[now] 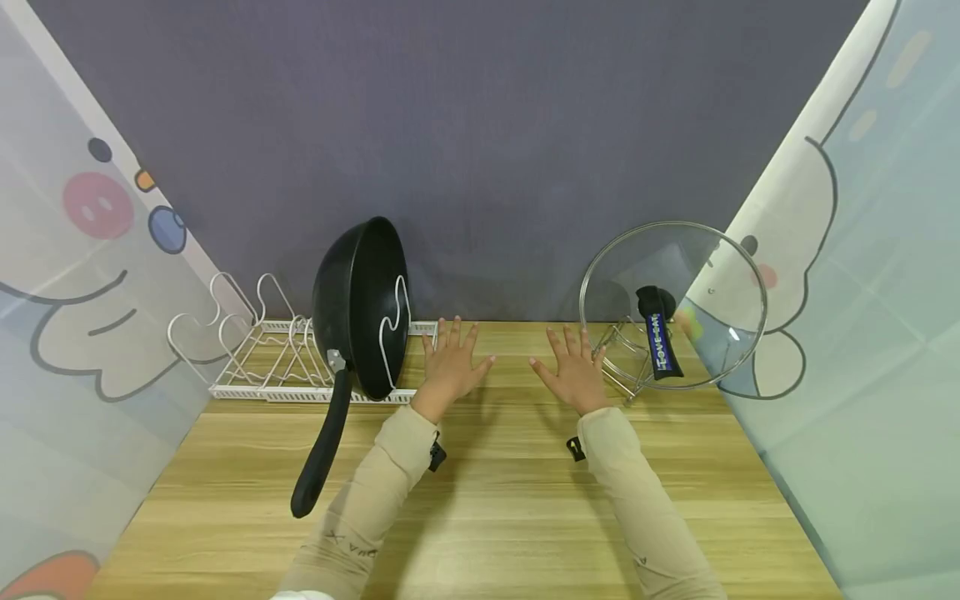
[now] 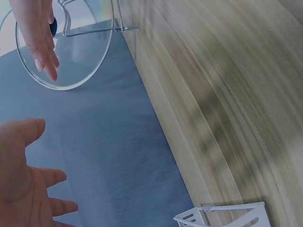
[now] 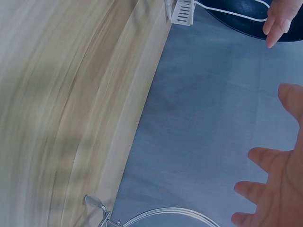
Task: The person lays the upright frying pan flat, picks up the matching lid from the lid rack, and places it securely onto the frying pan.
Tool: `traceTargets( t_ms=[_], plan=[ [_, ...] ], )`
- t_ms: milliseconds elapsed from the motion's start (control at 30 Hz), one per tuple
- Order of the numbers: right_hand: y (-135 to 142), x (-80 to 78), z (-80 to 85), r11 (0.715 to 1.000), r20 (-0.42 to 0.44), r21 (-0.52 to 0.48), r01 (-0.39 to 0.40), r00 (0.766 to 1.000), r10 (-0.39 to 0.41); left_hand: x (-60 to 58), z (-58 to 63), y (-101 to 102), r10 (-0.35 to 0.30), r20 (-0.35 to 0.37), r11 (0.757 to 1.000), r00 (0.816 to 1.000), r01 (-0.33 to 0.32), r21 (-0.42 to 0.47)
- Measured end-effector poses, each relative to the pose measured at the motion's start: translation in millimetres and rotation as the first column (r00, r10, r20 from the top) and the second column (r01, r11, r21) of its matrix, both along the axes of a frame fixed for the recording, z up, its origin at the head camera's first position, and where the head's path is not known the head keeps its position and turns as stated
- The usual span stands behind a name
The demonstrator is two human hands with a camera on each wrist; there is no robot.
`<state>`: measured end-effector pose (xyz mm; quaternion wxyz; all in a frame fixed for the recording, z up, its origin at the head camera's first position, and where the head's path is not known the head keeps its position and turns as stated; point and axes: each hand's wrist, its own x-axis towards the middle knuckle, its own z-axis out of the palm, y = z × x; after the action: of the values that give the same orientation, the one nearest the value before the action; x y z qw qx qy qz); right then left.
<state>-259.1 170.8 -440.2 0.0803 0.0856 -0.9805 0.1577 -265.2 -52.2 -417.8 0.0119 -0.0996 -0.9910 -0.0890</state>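
Both hands are held out over the wooden table with fingers spread, holding nothing. My left hand (image 1: 448, 372) is just right of a white wire dish rack (image 1: 247, 392). In that rack a black wok (image 1: 330, 308) stands on its side, its long handle (image 1: 322, 450) reaching toward the front. My right hand (image 1: 576, 377) is just left of a glass pot lid (image 1: 705, 283) with a metal rim. The lid leans upright in a small wire stand (image 1: 626, 367), its black knob with a blue label (image 1: 660, 342) facing forward. In the left wrist view, spread fingers (image 2: 54, 177) show at the left edge.
The wooden table (image 1: 495, 517) ends at a dark grey back panel (image 1: 480, 167). Cartoon-printed panels stand at the left (image 1: 90, 333) and right (image 1: 862, 375). The wok handle juts out past the rack's front edge, left of the left forearm.
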Motion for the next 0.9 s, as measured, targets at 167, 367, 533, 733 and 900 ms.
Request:
traceTargets(
  t_ms=[167,367,533,733,900],
  plan=[
    [0.8,3.3,0.1,1.000,0.019,0.000,-0.011,1.000,0.011,2.6,-0.6,-1.3,-0.004,0.002,1.000,1.000,0.004,0.022],
    [0.4,8.4,1.4,1.000,0.030,-0.017,-0.020,0.999,0.021,6.0,-1.1,-3.1,-0.014,0.004,0.999,1.000,0.014,0.028],
    [-0.1,11.1,1.8,0.999,0.038,-0.033,-0.024,0.999,0.025,9.4,-1.4,-5.4,-0.021,-0.009,0.999,1.000,0.022,0.045],
    [-0.7,16.2,2.8,0.998,0.044,-0.055,-0.031,0.998,0.033,14.4,1.1,-6.7,-0.037,-0.034,0.998,0.999,0.039,0.057],
    [-2.2,20.7,3.6,0.996,0.045,-0.072,-0.046,0.998,0.049,20.6,2.7,-7.5,-0.045,-0.040,0.996,0.998,0.048,0.070]
  ],
)
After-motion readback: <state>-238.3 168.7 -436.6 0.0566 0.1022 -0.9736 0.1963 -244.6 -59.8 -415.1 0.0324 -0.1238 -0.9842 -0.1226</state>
